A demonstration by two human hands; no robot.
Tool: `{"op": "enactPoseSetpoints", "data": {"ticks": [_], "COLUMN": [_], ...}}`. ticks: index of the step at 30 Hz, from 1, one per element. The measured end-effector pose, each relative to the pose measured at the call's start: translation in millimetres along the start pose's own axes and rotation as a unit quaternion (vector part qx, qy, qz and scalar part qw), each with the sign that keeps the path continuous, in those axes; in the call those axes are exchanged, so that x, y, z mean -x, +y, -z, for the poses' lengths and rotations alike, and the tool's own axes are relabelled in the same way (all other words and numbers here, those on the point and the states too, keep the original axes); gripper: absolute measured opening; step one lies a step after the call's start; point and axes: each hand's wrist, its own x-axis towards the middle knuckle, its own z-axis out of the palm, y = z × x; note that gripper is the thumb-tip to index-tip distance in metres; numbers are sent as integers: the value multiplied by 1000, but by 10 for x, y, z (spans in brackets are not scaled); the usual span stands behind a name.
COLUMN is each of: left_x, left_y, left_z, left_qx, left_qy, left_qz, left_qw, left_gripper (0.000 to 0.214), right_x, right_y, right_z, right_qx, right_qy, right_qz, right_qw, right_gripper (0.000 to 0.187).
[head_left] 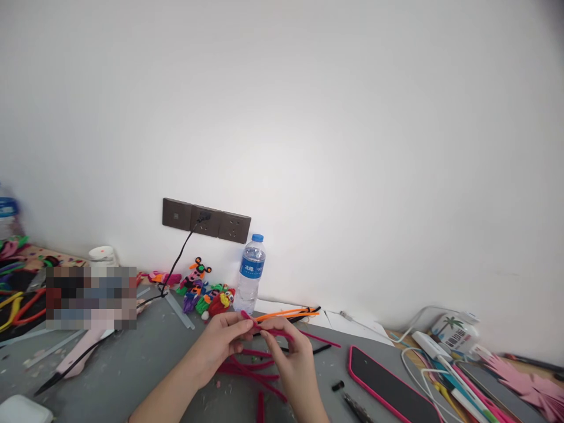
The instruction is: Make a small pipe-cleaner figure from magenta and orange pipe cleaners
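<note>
Between my two hands runs a magenta pipe cleaner point(277, 333). My left hand point(227, 336) pinches its left end between thumb and forefinger. The fingers of my right hand point(288, 346) close on it a short way to the right. Below both hands, several more magenta pipe cleaners point(247, 369) lie loose on the grey table mat point(154, 376). Just behind my fingers are orange pipe cleaners point(286, 315) and some black ones point(323, 349), partly hidden by the hands.
A water bottle point(251, 276) stands against the wall beside small fuzzy figures point(211, 296). On the left lies a pink corded tool point(81, 352), near pliers point(26, 308). To the right are a phone point(388, 388), white cables point(409, 358) and pink cut paper point(520, 379).
</note>
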Motion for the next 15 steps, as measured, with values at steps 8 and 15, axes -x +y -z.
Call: {"op": "enactPoseSetpoints", "data": {"ticks": [8, 15], "left_x": [51, 114], "left_y": [44, 49], "left_z": [28, 14], "left_qx": [-98, -235], "left_qy": [-81, -209], "left_qz": [-18, 31], "left_qw": [992, 949], "left_gripper": [21, 16], "right_x": [-59, -33], "right_y": [-18, -129], "right_z": [61, 213], "right_qx": [-205, -270], "right_qy": [-63, -253], "right_qz": [-113, -250], "right_qw": [970, 895], "right_gripper": [12, 22]}}
